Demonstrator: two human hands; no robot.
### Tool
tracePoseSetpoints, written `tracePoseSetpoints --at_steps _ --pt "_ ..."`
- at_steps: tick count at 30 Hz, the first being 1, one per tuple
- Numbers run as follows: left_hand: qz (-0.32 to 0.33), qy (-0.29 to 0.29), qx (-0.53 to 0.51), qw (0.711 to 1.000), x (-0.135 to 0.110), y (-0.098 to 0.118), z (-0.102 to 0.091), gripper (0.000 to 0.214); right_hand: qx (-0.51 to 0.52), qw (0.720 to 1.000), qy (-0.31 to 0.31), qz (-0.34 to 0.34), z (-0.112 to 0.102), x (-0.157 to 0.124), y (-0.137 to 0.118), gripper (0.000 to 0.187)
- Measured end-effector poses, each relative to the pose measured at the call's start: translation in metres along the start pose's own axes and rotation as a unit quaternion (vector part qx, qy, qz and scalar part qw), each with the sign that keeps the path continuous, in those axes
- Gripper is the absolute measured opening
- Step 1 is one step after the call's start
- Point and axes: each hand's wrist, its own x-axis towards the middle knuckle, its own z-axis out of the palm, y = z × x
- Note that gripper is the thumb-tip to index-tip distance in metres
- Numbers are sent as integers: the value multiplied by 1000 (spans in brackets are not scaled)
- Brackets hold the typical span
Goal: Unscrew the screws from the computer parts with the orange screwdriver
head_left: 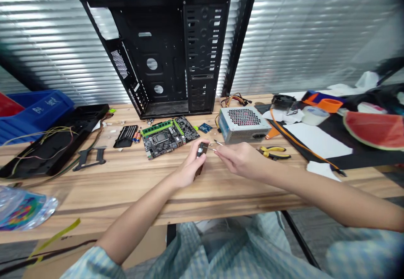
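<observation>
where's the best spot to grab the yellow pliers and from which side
Probably by the yellow handles, from above and the right. The pliers lie on the table with both handles spread apart and pointing right, while the other end appears close beside the right hand.

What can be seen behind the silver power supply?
A bundle of wires, partly yellow, shows past the far edge of the power supply, with blinds farther back. The spot directly behind its body is hidden, so anything lying low there cannot be seen.
</observation>
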Motion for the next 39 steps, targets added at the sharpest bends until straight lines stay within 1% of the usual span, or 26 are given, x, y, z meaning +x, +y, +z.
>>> tracePoseSetpoints --at_steps 3,5,8,9,11,13,14,15,17,18,20,21,22,23,24,26,28,29,30,31,32,34,36,37,38,39 --pt "-29 -38 13 999 1 3 1 60 -133 988 3 -81 1 -2 8 28" --pt "-51 -43 -2 998 2 7 2 63 -206 968 26 -138 1 -2 13 24" --pt "-105 -57 -19 993 4 14 3 65 -291 931 69 -207 -2 1 18 17" --pt "-129 -66 -31 989 4 17 3 66 -306 923 71 -221 -3 2 20 16" --pt "-189 -80 -78 976 4 21 2 65 -312 919 52 -237 -6 4 23 17" --pt "-251 -90 -127 955 4 24 1 64 -293 925 17 -242 -8 6 26 19" --pt "-273 -94 -142 947 4 25 0 64 -279 930 -3 -238 -10 6 27 21" --pt "-281 -97 -146 943 4 25 0 64 -264 937 -22 -228 -11 7 27 22" --pt "-257 -89 -115 955 4 26 0 65 -224 956 -52 -181 -14 9 26 26" --pt "-231 -78 -82 966 4 26 0 65 -195 969 -59 -140 -14 10 24 26" --pt "-168 -54 9 984 4 24 2 63 -99 993 -63 -35 -15 13 18 29" --pt "-133 -45 61 988 4 23 2 61 -32 997 -59 29 -15 14 15 32" --pt "-96 -36 110 989 4 21 3 59 41 993 -53 97 -14 15 12 35" --pt "-59 -26 153 986 5 18 3 57 116 979 -45 163 -13 16 10 38" --pt "-26 -16 188 982 5 15 3 55 190 955 -38 225 -12 17 8 39" --pt "16 2 230 973 6 10 2 51 321 887 -39 331 -7 17 6 38" --pt "26 13 240 970 6 5 1 50 413 819 -54 395 -2 16 4 36" --pt "22 18 236 971 7 3 0 50 435 800 -57 409 1 16 4 36" --pt "12 22 226 974 7 2 0 51 438 798 -53 410 4 15 3 35" --pt "-4 24 207 978 8 1 0 52 424 813 -41 397 7 14 2 33" --pt "-25 25 180 983 8 0 0 54 393 840 -22 374 10 13 1 32" --pt "-73 19 108 991 10 1 1 61 297 906 21 301 16 11 2 29" --pt "-117 3 41 992 11 2 2 69 173 966 63 184 21 9 5 29" --pt "-135 -7 17 991 11 4 2 71 107 985 73 111 23 8 7 30" --pt "-148 -17 1 989 11 5 1 72 40 996 76 35 24 7 10 31" --pt "-157 -26 -10 987 11 6 1 72 -23 997 73 -32 23 7 13 31"
